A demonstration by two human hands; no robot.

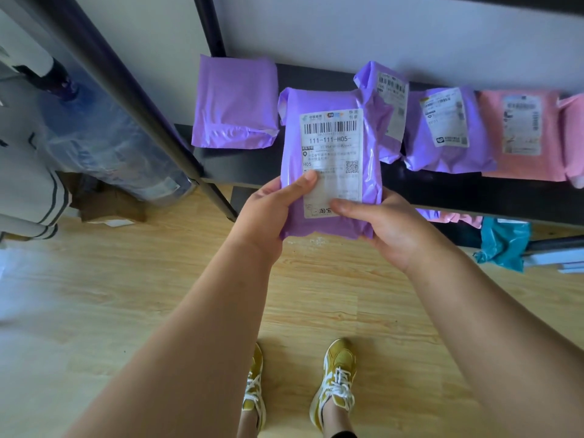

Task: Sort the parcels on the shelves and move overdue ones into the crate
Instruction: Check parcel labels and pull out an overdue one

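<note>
Both hands grip one purple parcel (328,165) just in front of the shelf (442,191): the left hand (268,210) and right hand (388,226) curl round its lower corners, label facing up, probably so its date can be checked.

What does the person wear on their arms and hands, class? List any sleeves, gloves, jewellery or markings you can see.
Nothing worn shows. The left hand and right hand have no gloves, rings or markings. The left forearm and right forearm are uncovered too, with no sleeve, watch or bracelet up to the picture's edge.
</note>
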